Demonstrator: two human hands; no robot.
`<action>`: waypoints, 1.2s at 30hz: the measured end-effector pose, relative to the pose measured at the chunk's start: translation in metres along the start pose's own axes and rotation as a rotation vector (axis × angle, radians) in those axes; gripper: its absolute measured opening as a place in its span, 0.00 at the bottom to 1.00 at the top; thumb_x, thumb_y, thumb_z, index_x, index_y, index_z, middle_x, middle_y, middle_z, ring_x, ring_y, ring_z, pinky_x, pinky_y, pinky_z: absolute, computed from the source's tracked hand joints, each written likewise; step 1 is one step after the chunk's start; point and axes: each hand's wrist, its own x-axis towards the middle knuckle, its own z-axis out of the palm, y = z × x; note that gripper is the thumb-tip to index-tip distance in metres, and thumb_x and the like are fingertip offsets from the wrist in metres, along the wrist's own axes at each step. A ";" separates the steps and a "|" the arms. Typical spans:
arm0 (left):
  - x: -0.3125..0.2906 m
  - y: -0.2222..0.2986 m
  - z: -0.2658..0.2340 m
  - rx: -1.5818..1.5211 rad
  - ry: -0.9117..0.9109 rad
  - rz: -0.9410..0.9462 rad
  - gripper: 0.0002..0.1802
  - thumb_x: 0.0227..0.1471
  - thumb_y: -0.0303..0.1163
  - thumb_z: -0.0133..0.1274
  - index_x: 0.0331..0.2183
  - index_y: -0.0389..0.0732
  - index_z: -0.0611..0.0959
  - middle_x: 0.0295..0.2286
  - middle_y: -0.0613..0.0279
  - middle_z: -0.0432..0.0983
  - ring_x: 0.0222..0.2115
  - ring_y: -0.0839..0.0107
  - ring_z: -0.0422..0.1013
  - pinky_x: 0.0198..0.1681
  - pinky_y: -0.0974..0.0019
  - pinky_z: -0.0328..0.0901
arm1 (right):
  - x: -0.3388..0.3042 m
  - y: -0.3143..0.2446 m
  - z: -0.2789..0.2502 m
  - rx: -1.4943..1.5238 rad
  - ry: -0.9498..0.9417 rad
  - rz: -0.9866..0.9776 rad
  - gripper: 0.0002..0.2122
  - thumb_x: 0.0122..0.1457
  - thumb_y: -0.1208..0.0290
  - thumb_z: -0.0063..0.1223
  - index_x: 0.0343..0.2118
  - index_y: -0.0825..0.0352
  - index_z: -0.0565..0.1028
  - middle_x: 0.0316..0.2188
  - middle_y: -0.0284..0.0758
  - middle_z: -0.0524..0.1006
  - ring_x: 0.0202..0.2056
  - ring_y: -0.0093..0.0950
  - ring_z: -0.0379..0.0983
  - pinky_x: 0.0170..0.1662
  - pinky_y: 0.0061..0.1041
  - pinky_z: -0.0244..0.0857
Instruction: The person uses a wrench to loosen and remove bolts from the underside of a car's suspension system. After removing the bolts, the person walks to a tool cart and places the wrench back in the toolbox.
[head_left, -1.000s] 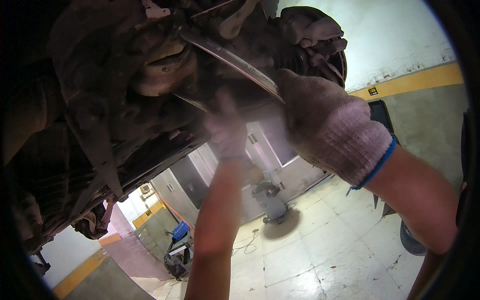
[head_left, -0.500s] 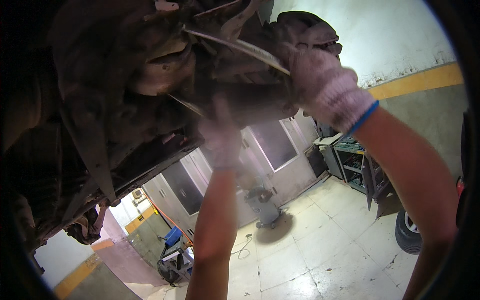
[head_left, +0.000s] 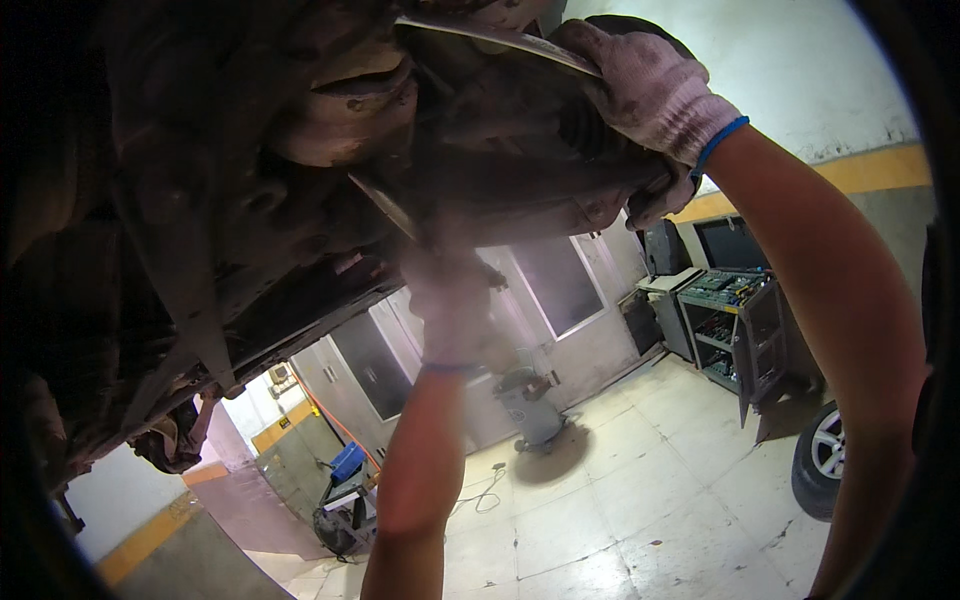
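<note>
Overhead is the dark, dirty underside of a raised vehicle (head_left: 220, 200). My right hand (head_left: 645, 85), in a pale knit glove with a blue cuff, is closed around one end of a long metal pry bar (head_left: 500, 38). The bar's other end runs left among the parts. Lower and nearer the middle, my left hand (head_left: 445, 305), gloved too and smeared by motion, closes on a second pry bar (head_left: 385, 205). Its tip points up and left, just below a rounded, rust-stained metal part (head_left: 345, 125). The glove's blur hides the left fingers.
Below stand a grey wheeled bin (head_left: 530, 415) and, to the right, an open tool cart (head_left: 725, 310) with several tools. A wheel (head_left: 822, 460) rests on the tiled floor (head_left: 600, 500). A cable (head_left: 485, 490) lies there too. A blue-topped cart (head_left: 345, 485) is at lower left.
My right hand has moved up with its pry bar. My left hand has come down slightly, its bar with it. The view has shifted a little.
</note>
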 end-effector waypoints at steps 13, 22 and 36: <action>0.006 0.017 0.019 0.210 0.045 0.170 0.31 0.59 0.51 0.58 0.49 0.31 0.78 0.37 0.54 0.79 0.34 0.64 0.75 0.37 0.59 0.71 | -0.063 -0.046 -0.013 0.202 -0.148 0.170 0.15 0.68 0.66 0.49 0.55 0.60 0.69 0.39 0.48 0.80 0.43 0.49 0.78 0.44 0.47 0.75; 0.017 0.016 0.035 0.047 0.045 0.240 0.39 0.57 0.57 0.56 0.53 0.29 0.78 0.49 0.43 0.78 0.50 0.54 0.74 0.55 0.56 0.66 | -0.098 -0.075 -0.056 0.218 -0.207 0.158 0.13 0.68 0.67 0.50 0.50 0.67 0.72 0.35 0.46 0.80 0.33 0.42 0.81 0.35 0.35 0.79; 0.011 0.024 0.032 0.186 0.087 0.126 0.42 0.54 0.62 0.56 0.51 0.31 0.79 0.46 0.44 0.80 0.49 0.51 0.75 0.54 0.56 0.66 | -0.045 -0.035 -0.013 0.102 -0.156 0.135 0.13 0.67 0.61 0.49 0.51 0.57 0.72 0.37 0.41 0.81 0.39 0.42 0.81 0.39 0.44 0.76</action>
